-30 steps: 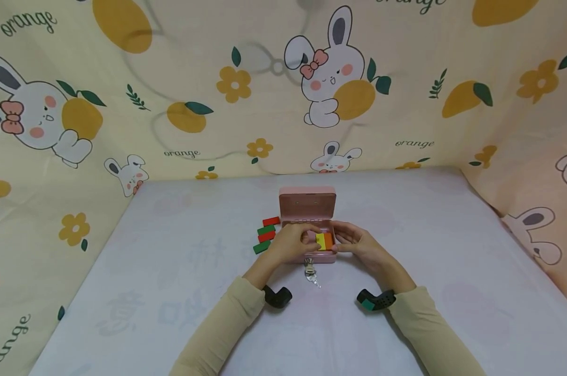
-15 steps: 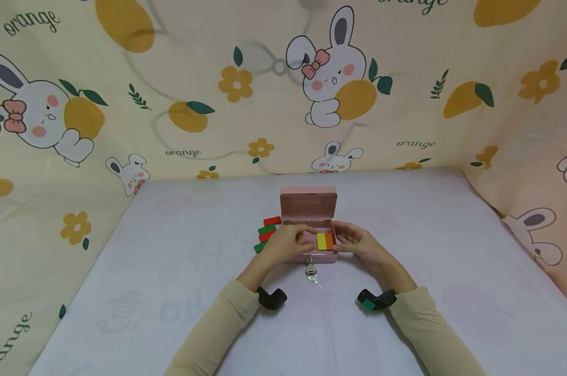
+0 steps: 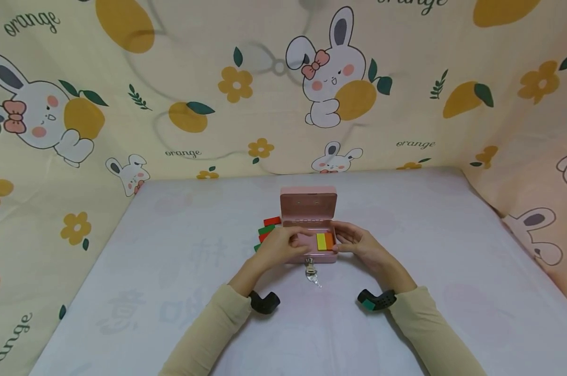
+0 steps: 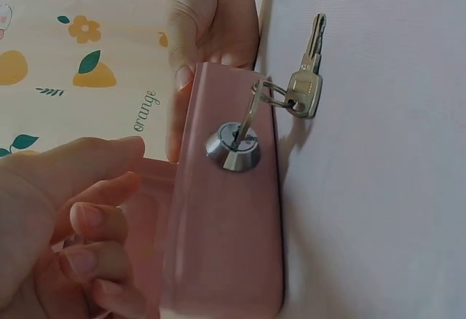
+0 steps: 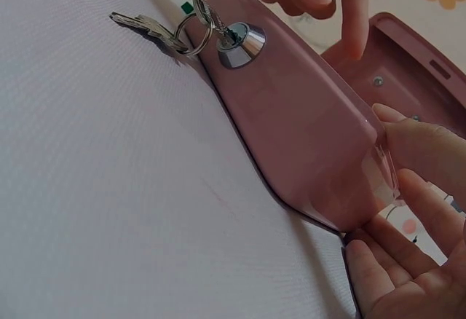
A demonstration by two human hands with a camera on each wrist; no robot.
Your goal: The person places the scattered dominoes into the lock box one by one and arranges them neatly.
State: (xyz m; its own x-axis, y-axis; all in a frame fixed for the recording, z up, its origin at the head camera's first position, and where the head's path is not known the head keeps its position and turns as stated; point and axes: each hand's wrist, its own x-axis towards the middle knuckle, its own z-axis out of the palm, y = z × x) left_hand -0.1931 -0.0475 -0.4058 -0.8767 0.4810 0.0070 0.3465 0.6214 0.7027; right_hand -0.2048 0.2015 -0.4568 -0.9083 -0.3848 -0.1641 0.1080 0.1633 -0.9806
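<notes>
A pink cash box stands on the table with its lid raised. Inside, toward its right end, a yellow block lies beside an orange block. My left hand hovers over the left part of the box, thumb and fingers apart and loosely bent, with nothing between them. At the right end, my right hand holds the box; in the right wrist view its thumb lies at the rim and its fingers press the end wall. A key ring with keys hangs from the front lock.
Red and green blocks lie in a staggered column left of the box, partly hidden by my left hand. Black wrist devices sit on both wrists. A printed rabbit-and-orange cloth rises behind the white table.
My left hand has drawn away from the yellow block, moving left, and its fingers have parted. The yellow and orange blocks stay in place. The right hand has not moved.
</notes>
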